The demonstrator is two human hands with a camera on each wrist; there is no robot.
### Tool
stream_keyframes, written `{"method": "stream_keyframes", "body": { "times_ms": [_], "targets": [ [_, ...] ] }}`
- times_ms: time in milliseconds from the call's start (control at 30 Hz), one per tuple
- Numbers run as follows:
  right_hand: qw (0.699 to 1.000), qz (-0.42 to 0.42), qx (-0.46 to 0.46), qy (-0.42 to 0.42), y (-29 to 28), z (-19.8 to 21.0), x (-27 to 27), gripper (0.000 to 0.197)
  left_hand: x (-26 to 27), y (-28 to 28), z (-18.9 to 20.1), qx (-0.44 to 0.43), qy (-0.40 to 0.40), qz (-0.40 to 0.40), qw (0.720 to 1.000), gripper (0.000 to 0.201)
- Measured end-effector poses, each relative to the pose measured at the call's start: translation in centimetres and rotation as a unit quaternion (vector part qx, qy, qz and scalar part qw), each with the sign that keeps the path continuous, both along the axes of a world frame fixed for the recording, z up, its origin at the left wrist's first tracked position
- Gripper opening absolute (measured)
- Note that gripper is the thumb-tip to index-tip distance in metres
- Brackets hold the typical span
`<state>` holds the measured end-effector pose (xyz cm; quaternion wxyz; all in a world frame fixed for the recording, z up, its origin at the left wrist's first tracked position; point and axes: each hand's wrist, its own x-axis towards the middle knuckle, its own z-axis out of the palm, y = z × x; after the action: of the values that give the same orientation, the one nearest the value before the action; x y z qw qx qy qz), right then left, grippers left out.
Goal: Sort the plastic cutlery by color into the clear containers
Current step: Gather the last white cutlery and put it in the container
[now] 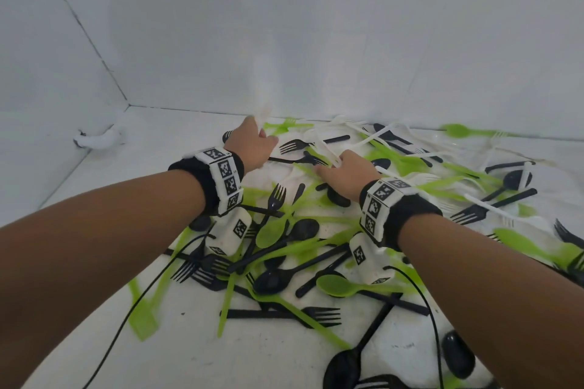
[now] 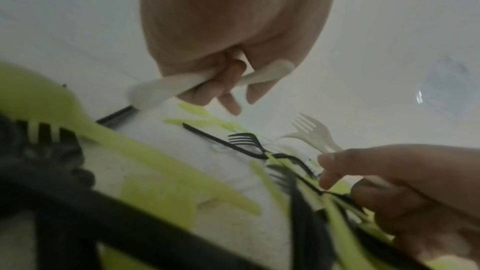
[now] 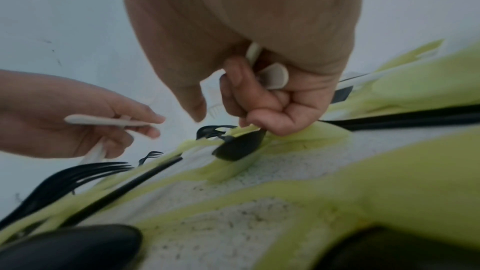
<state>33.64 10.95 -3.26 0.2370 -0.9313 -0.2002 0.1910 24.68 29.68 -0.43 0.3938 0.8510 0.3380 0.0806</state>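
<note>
Cutlery everywhere: green, black and white pieces in one tangled heap over the white table, running from the near edge to the far wall and thickest right of centre. Walls close the table in at the left and the far side. Both forearms reach out over the heap, each with a black wristband carrying a white block of square markers.

Left hand is up at the far side of the pile, lifted just clear of it, fingers curled round white cutlery; one white piece sticks up past the knuckles, blurred. The left wrist view shows a white handle crossing under the bent fingers.

Right hand is low, just right of the left one, knuckles down among green pieces and a black spoon. It is clenched on white pieces too; the rounded handle ends poke out of the fist.

Between the two hands lies a black fork, tines toward the left hand. Near the front edge a green spoon rests across black handles. At the far right, a clear container shows faintly.
</note>
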Motion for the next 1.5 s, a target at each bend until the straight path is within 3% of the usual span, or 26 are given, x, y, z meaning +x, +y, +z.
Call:
{"method": "stream_keyframes", "body": {
  "times_ms": [67,133,200,367,533,667,733,833,933,1100,1267,1400,1500],
  "targets": [
    [1.000,-0.005,0.025,-0.017,0.5,0.7,-0.5,0.036,-0.5,0.1,0.2,-0.055,-0.057,0.023,0.997,0.019],
    [0.997,0.008,0.054,-0.049,1.2,1.2,-1.0,0.022,-1.1,0.4,0.4,-0.059,-0.075,0.014,0.995,0.022],
    [0.993,0.064,0.068,-0.069,2.3,1.8,-1.7,0.022,-2.1,0.8,0.8,-0.043,-0.080,-0.013,0.996,0.020],
    [0.957,0.267,-0.081,-0.073,5.0,1.7,-3.3,0.024,-6.0,2.7,1.4,-0.010,-0.088,-0.071,0.994,0.030],
    [0.947,0.276,-0.109,-0.126,5.6,1.0,-3.8,0.017,-9.1,4.1,2.0,0.026,-0.103,-0.058,0.993,0.016],
    [0.931,0.297,-0.131,-0.169,5.8,1.4,-4.3,0.014,-10.6,4.9,1.8,0.066,-0.042,-0.087,0.993,0.020],
    [0.926,0.288,-0.132,-0.204,5.6,1.6,-4.5,0.016,-11.3,4.7,1.4,0.117,0.004,-0.124,0.985,0.028],
    [0.922,0.261,-0.155,-0.239,5.1,2.1,-4.8,0.036,-12.1,4.3,0.5,0.130,0.022,-0.141,0.981,0.032],
    [0.932,0.246,-0.147,-0.221,4.5,2.5,-4.9,0.030,-11.6,4.3,0.2,0.110,0.019,-0.113,0.987,0.035],
    [0.978,0.171,-0.004,-0.123,3.5,2.5,-4.4,0.014,-8.6,4.5,0.8,0.121,0.014,-0.098,0.988,0.032],
    [0.986,0.096,0.075,-0.113,1.6,2.8,-3.7,0.022,-5.1,4.2,0.3,0.136,0.018,-0.111,0.984,0.031],
    [0.988,0.015,0.108,-0.108,0.2,3.0,-2.6,0.016,-2.2,2.7,0.3,0.196,0.032,-0.163,0.966,0.034],
    [0.988,-0.020,0.124,-0.092,-0.8,2.6,-1.9,0.022,0.1,1.7,-0.5,0.269,0.088,-0.224,0.933,0.025]
  ]
}}
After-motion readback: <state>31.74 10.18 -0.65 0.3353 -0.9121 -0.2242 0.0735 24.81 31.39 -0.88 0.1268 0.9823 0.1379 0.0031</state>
